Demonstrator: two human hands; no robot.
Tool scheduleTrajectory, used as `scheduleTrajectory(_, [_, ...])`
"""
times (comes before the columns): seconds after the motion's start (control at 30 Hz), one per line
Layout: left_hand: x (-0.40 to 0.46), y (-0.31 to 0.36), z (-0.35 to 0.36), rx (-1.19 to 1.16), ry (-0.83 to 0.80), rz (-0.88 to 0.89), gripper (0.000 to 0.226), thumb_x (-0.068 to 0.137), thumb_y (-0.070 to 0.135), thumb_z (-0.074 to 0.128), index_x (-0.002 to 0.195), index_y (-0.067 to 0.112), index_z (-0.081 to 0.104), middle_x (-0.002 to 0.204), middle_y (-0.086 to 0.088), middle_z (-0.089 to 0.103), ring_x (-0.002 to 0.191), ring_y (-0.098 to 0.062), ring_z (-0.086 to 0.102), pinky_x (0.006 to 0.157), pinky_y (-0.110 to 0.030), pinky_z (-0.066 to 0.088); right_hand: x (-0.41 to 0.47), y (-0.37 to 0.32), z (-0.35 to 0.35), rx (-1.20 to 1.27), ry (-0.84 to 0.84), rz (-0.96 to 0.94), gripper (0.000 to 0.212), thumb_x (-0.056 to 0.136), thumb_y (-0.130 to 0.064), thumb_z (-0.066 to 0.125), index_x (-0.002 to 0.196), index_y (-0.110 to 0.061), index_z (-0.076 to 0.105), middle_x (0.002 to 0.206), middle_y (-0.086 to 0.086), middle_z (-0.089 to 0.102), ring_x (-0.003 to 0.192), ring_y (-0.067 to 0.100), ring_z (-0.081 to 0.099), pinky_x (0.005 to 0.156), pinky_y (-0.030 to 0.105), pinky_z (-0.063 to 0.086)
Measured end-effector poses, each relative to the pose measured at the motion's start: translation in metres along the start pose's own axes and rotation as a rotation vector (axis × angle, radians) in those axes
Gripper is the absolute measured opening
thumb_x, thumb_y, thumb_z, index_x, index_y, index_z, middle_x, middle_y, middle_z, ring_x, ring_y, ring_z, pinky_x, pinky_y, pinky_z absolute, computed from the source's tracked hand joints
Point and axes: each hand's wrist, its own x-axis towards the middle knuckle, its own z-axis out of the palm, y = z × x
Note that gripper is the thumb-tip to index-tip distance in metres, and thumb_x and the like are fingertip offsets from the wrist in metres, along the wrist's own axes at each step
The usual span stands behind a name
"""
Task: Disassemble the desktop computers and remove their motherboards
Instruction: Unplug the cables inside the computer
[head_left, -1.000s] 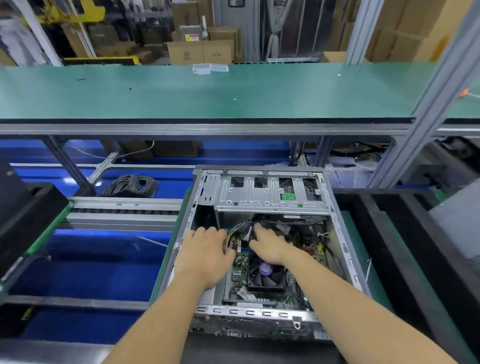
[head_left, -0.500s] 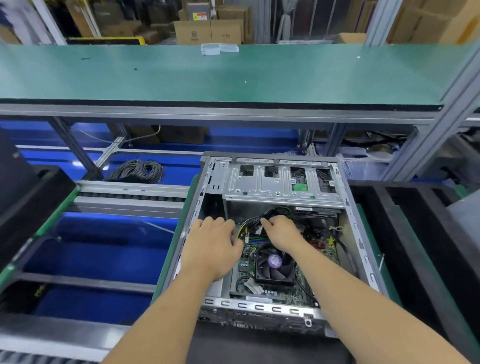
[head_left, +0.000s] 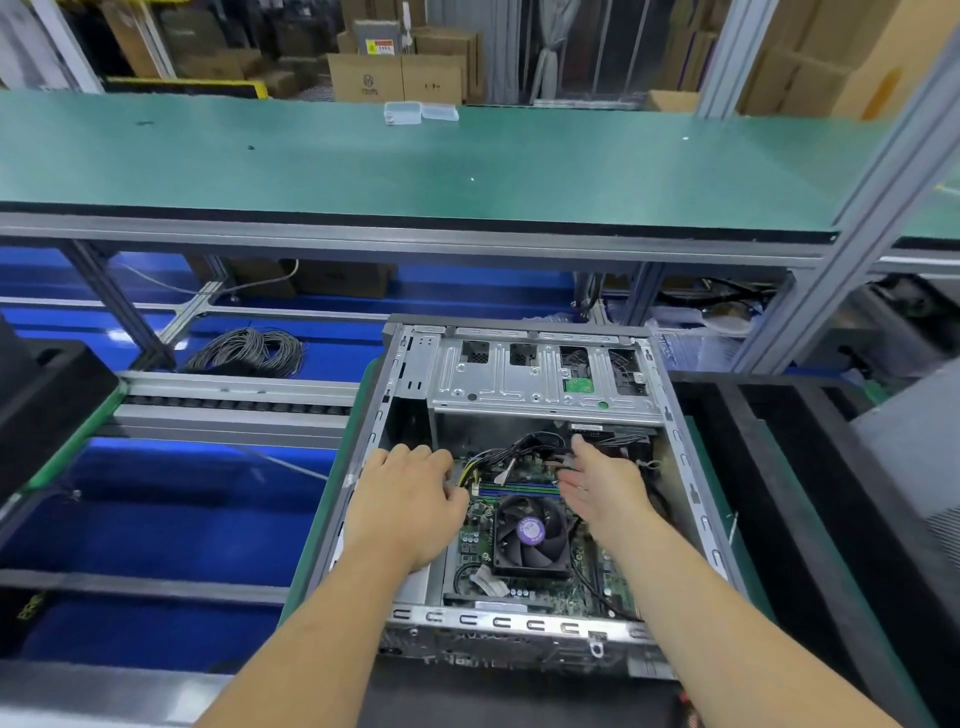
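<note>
An open desktop case (head_left: 498, 621) lies flat in front of me. Its green motherboard (head_left: 474, 540) carries a black CPU fan (head_left: 530, 535), and a black and yellow cable bundle (head_left: 524, 447) runs under the silver drive cage (head_left: 519, 382). My left hand (head_left: 405, 499) rests palm down inside the case's left side. Its fingertips curl beside the yellow wires and nothing shows in its grip. My right hand (head_left: 602, 483) hovers over the board's right part with the palm turned left. Its fingers stretch toward the cables below the cage and are spread, holding nothing.
A green workbench shelf (head_left: 467, 166) spans the back with small clear boxes (head_left: 421, 111) on it. A cable coil (head_left: 249, 351) lies on the blue floor at the left, near a roller rail (head_left: 234, 400). Black foam trays (head_left: 810, 467) flank the case on the right, another (head_left: 41, 405) on the left.
My right hand has lifted off the cable bundle, shifted right and turned its palm to the left with fingers spread. My left hand has stayed at the case's left side.
</note>
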Motion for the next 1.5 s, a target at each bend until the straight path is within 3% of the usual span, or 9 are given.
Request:
scheduleTrajectory(0.07, [0.000,0.001,0.000,0.000,-0.007,0.002,0.024,0.093,0.039,0.035,0.096,0.029,0.056,0.090,0.010,0.056,0.089,-0.016,0.047,0.095,-0.034,0.036,-0.005,0.003,-0.015,0.143,0.094,0.014,0.039,0.090,-0.034,0.073,0.104,0.002,0.066,0.081,0.010,0.066,0.067,0.020,0.061,0.058,0.029,0.050])
scheduleTrajectory(0.2, [0.000,0.001,0.000,0.000,-0.024,-0.006,0.024,0.093,0.040,0.035,0.098,0.029,0.056,0.092,0.010,0.056,0.091,-0.016,0.046,0.096,-0.034,0.035,-0.025,-0.003,-0.013,0.253,0.023,0.122,0.043,0.090,-0.048,0.068,0.090,-0.006,0.063,0.092,0.013,0.067,0.070,0.023,0.059,0.054,0.032,0.047])
scheduleTrajectory(0.37, [0.000,0.002,-0.002,-0.007,-0.022,-0.006,0.023,0.093,0.040,0.035,0.099,0.030,0.056,0.094,0.010,0.057,0.090,-0.015,0.046,0.096,-0.033,0.034,-0.036,-0.003,-0.018,-0.570,0.453,-0.608,0.039,0.100,-0.046,0.047,0.075,-0.017,0.054,0.089,0.002,0.060,0.064,0.011,0.049,0.057,0.037,0.040])
scheduleTrajectory(0.47, [-0.001,0.001,-0.003,-0.002,-0.027,-0.005,0.024,0.093,0.041,0.035,0.099,0.031,0.056,0.093,0.011,0.056,0.090,-0.015,0.047,0.095,-0.033,0.035,-0.035,-0.003,-0.022,-0.839,0.515,-0.553,0.040,0.101,-0.046,0.045,0.112,-0.009,0.057,0.119,0.007,0.052,0.072,0.017,0.050,0.062,0.030,0.037])
scheduleTrajectory(0.53, [-0.001,0.002,-0.003,0.000,-0.021,-0.001,0.023,0.093,0.041,0.035,0.098,0.031,0.055,0.091,0.011,0.055,0.089,-0.014,0.046,0.094,-0.033,0.035,-0.033,-0.003,-0.021,-1.011,0.495,-0.499,0.050,0.101,-0.051,0.040,0.104,-0.005,0.060,0.107,0.011,0.059,0.070,0.021,0.053,0.058,0.029,0.038])
scheduleTrajectory(0.67, [-0.001,0.003,-0.004,-0.015,-0.020,-0.001,0.022,0.092,0.040,0.035,0.097,0.031,0.055,0.090,0.011,0.055,0.088,-0.014,0.046,0.095,-0.033,0.035,-0.020,-0.014,-0.020,-0.764,0.431,-0.267,0.062,0.096,-0.063,0.042,0.073,-0.008,0.056,0.071,0.006,0.059,0.060,0.020,0.055,0.047,0.026,0.036])
scheduleTrajectory(0.83, [0.000,0.004,-0.005,-0.006,-0.018,-0.001,0.024,0.093,0.040,0.034,0.097,0.030,0.055,0.092,0.011,0.057,0.088,-0.014,0.047,0.094,-0.033,0.036,-0.002,-0.017,-0.016,-0.289,0.334,-0.240,0.054,0.095,-0.050,0.057,0.065,-0.005,0.055,0.074,0.015,0.072,0.053,0.026,0.061,0.052,0.035,0.046])
scheduleTrajectory(1.03, [-0.001,0.003,-0.005,-0.003,-0.034,-0.003,0.026,0.094,0.040,0.034,0.101,0.030,0.056,0.096,0.011,0.058,0.091,-0.015,0.048,0.097,-0.034,0.035,-0.002,-0.007,-0.024,-0.089,0.218,-0.172,0.024,0.100,-0.020,0.055,0.089,-0.002,0.065,0.075,0.013,0.067,0.044,0.015,0.046,0.042,0.026,0.035])
scheduleTrajectory(1.5, [0.001,0.006,-0.002,-0.085,0.027,-0.107,0.029,0.099,0.034,0.032,0.082,0.028,0.055,0.080,0.009,0.056,0.083,-0.015,0.046,0.091,-0.033,0.040,-0.005,-0.011,-0.043,0.062,-0.049,-0.124,0.026,0.106,-0.015,0.044,0.093,0.002,0.059,0.064,0.006,0.045,0.039,0.011,0.035,0.036,0.022,0.025])
